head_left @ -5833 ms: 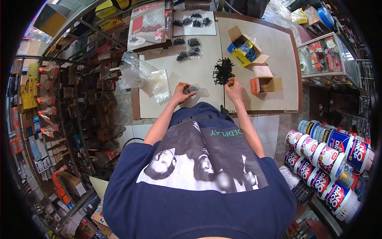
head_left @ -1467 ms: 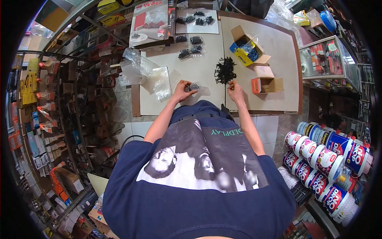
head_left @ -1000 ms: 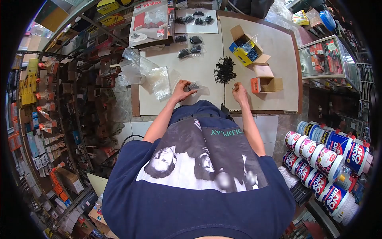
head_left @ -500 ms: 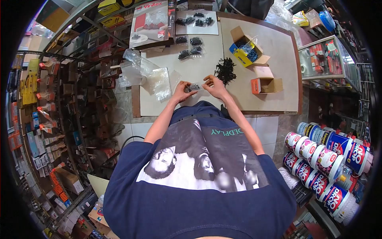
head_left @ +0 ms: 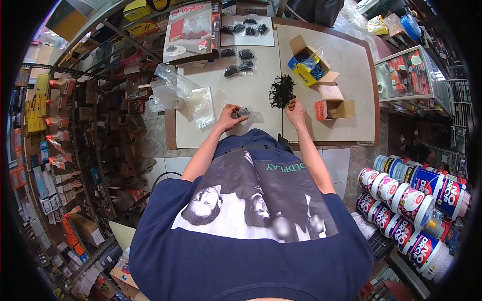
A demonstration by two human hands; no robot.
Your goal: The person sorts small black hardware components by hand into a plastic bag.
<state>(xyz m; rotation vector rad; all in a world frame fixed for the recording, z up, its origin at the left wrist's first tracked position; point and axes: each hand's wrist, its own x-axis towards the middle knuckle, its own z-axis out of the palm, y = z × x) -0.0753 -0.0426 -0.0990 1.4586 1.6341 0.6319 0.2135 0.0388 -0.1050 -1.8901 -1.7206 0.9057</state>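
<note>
A small clear plastic bag with a few dark pieces inside is pinched by my left hand near the table's front edge. To its right, my right hand has its fingertips together at the lower right edge of a loose pile of black screws. The fingers seem closed on screws there, though how many is hidden. Several filled clear bags of screws lie farther back, and more sit on a white board behind them.
Left of my hands lie clear plastic bags. An open blue-yellow box and an open orange box stand to the right. A large Vinilex box is at the back left. Paint buckets are stacked on my right.
My right hand has left the small bag and moved right to the screw pile. My left hand still holds the bag in about the same place.
</note>
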